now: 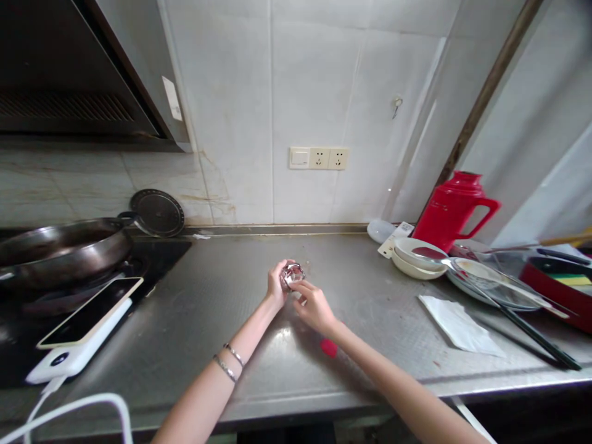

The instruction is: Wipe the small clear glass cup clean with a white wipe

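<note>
Over the middle of the steel counter (222, 283), my left hand (276, 285) is closed around a small shiny round thing (293, 271) with a clear, wavy rim, which looks like a little glass cup. My right hand (314, 307) reaches across from the right, its thumb and fingers bent, with the fingertips at the near edge of the glass cup. Whether those fingers pinch anything is hidden by the hand. A flat red piece (328, 348) lies on the counter just below my right wrist.
At left, a large pan (65, 250) sits on the black stove; a phone (92, 311) lies on a white power bank (78, 351). Stacked bowls (419, 268), a red thermos (451, 213), a white napkin (457, 324) and black-handled utensils (531, 330) crowd the right.
</note>
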### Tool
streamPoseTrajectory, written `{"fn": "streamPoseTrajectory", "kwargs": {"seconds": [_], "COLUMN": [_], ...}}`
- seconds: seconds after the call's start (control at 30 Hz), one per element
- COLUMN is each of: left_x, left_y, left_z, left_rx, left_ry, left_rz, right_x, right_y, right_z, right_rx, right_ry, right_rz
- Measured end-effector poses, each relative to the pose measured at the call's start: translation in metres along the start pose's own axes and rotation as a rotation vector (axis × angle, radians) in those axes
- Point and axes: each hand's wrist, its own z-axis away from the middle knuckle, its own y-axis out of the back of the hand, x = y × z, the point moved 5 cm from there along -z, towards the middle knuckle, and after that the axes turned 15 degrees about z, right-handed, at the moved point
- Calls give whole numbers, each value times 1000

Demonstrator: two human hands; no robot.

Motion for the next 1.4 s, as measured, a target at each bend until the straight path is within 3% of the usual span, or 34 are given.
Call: {"fn": "streamPoseTrajectory", "kwargs": {"seconds": [0.13, 0.23, 0.37, 0.53, 0.63, 0.73, 0.93, 1.07, 1.27, 1.4], "left_x": [-2, -3, 3, 16, 12, 2, -4, -4, -2, 0], "left_y": [6, 3, -9, -11, 0, 7, 8, 7, 9, 10], "left_z": [0, 1, 2, 5, 5, -1, -14, -12, -7, -4], "left_rx": [62, 36, -124, -334, -343, -281, -131, -73, 40, 90], "left_ry": [-29, -6, 100, 413, 548, 519, 147, 71, -39, -77], "left_rz": [28, 88, 133, -17, -130, -211, -179, -98, -32, -18], "right_x": [-4, -3, -4, -8, -9, -3, 13, 9, -9, -11], "right_y": [-16, -13, 8, 31, 37, 37, 39, 21, -6, -20], "right_z": [-2, -8, -15, -14, -14, -18, -23, -10, 2, 0], "right_rx": [102, 121, 36, -219, -311, -389, -422, -396, -80, -17], "right_ry": [-166, -134, 106, 485, 680, 720, 417, 212, -132, -336], "right_rz": [-206, -171, 130, 584, 711, 758, 723, 592, 48, -301]}}
